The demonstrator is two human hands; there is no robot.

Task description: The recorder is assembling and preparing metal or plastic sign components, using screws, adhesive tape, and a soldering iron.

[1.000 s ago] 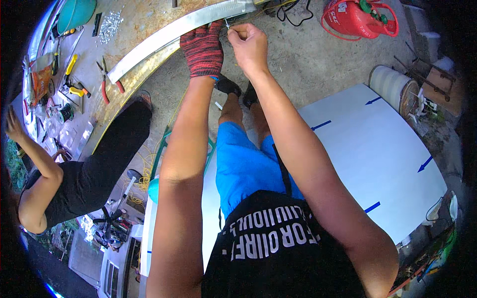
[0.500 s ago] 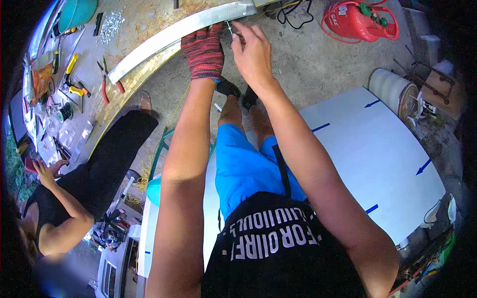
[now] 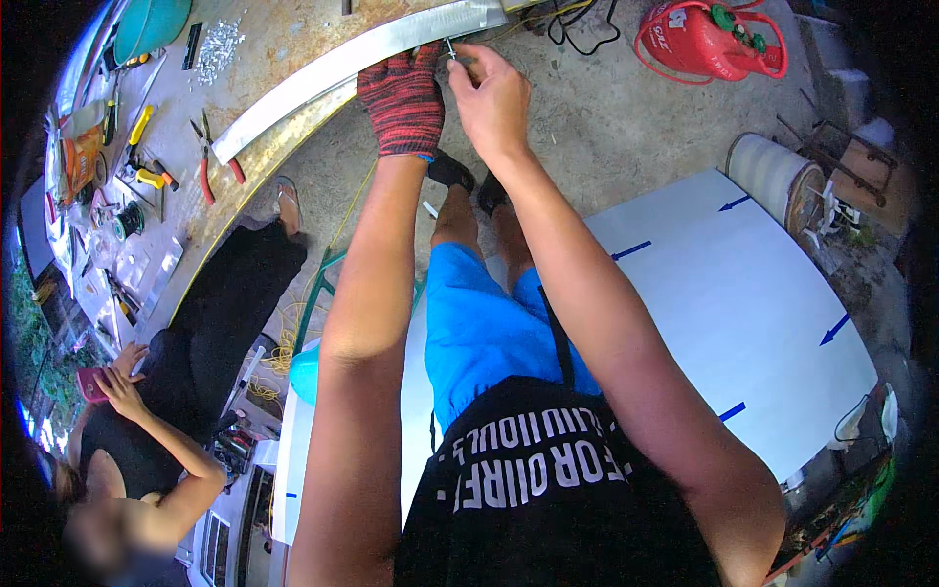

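At the table's (image 3: 284, 49) near edge, the left hand (image 3: 402, 106) touches the strip (image 3: 352, 68), grip hidden from here; the right hand (image 3: 492, 106) pinches a pin (image 3: 450, 48), apparently not yet seated.

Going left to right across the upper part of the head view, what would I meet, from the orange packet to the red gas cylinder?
Orange packet, yellow-handled tools, red-handled pliers, gloved left hand, bare right hand, red gas cylinder.
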